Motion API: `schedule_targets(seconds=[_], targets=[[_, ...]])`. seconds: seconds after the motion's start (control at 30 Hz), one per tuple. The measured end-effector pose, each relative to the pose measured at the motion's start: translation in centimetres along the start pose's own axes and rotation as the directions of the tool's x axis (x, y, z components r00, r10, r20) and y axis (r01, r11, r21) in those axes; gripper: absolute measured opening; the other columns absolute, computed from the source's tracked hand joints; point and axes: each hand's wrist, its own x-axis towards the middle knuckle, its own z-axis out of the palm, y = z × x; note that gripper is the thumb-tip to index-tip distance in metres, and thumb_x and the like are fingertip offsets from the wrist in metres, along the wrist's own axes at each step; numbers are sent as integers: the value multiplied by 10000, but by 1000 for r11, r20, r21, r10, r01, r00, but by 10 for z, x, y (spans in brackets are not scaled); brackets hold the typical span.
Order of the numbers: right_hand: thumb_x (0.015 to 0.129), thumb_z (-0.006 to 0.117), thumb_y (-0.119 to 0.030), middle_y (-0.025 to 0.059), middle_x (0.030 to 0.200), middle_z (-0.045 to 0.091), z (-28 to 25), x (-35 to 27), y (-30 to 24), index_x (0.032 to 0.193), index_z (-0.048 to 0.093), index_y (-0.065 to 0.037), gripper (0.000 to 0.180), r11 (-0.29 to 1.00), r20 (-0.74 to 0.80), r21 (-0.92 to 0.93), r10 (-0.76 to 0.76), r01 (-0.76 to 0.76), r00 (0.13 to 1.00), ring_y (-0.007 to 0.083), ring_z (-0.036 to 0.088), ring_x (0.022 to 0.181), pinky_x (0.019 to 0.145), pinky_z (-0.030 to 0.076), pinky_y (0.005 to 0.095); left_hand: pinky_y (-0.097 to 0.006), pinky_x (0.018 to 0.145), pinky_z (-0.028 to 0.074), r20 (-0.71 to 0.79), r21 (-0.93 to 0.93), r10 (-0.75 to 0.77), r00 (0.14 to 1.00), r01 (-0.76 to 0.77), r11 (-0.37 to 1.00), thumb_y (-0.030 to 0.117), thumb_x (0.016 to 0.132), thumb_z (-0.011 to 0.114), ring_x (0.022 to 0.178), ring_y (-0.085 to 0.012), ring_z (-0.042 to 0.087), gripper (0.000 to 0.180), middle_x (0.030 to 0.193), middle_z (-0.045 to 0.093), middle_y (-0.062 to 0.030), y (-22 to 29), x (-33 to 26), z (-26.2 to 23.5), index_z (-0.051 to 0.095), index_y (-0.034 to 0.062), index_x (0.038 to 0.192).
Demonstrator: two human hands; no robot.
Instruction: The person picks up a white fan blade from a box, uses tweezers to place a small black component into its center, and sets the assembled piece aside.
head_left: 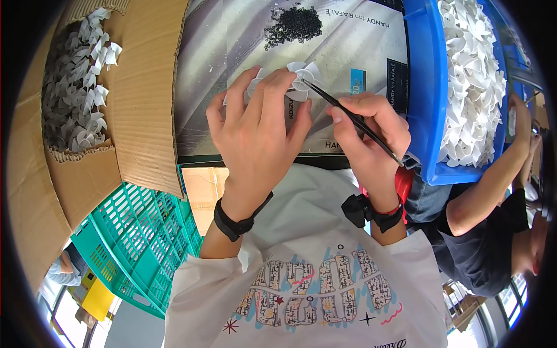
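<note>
My left hand (255, 116) reaches over the surface, index finger and thumb against a small white fan impeller (307, 71) and steadying it. More white blades (253, 87) show partly beneath its other fingers; how many pieces lie there is hidden. In my right hand (374, 127) is a pair of black tweezers (331, 100), held like a pen. Their tips touch the impeller at its hub; whether they pinch a small part cannot be made out. Beyond the impeller lies a loose pile of tiny black rings (297, 24).
On the left, an open cardboard box (142, 87) holds many white impellers. A blue bin (428, 116) full of similar ones stands at the right edge of the printed work surface (214, 52). A green plastic crate (139, 243) sits lower left. Another person's arm (490, 185) is at right.
</note>
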Motion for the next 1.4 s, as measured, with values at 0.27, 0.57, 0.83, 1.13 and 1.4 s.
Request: schedule_targets(seconds=[0.27, 0.57, 0.83, 1.13, 1.4], targets=[[835, 701, 93, 86, 911, 704, 5, 2, -1, 950, 630, 57, 140, 997, -9, -65, -52, 51, 999, 31, 602, 740, 627, 453, 155, -405, 901, 382, -3, -2, 3, 1000, -3, 1000, 255, 782, 758, 1080, -218, 605, 392, 1033, 704, 40, 1, 0, 0, 598, 155, 1126], [763, 733, 135, 163, 846, 687, -12, 0, -30, 988, 606, 57, 270, 934, -51, -152, -333, 322, 942, 222, 643, 662, 593, 485, 277, -419, 933, 399, -1, -88, -11, 1000, 11, 996, 253, 721, 789, 1092, -282, 588, 582, 1278, 599, -82, 2, 1, -10, 558, 115, 1237], [904, 669, -103, 157, 909, 711, -91, -5, -77, 963, 602, 54, 181, 768, -487, -640, -384, -22, 784, 121, 631, 640, 583, 488, 215, -417, 908, 427, -20, -177, -25, 999, 22, 984, 135, 759, 745, 1087, -280, 594, 508, 1269, 606, -90, -2, -5, -7, 555, 105, 1230], [853, 702, 68, 93, 897, 668, 0, 3, -46, 1064, 596, 37, 238, 999, -141, -44, -34, 28, 990, 146, 660, 838, 789, 519, 252, -472, 957, 369, -8, 59, -35, 999, 36, 998, 233, 779, 764, 1176, -304, 540, 482, 1291, 550, -97, -4, 0, -29, 580, 121, 1210], [893, 669, 5, 94, 940, 713, 15, 37, -2, 975, 630, 58, 106, 966, -149, 112, 250, -235, 957, 136, 685, 874, 801, 546, 253, -438, 947, 357, 41, 45, -82, 996, 80, 996, 357, 804, 736, 1174, -264, 544, 421, 1207, 606, -4, -13, -6, -12, 625, 141, 1147]])
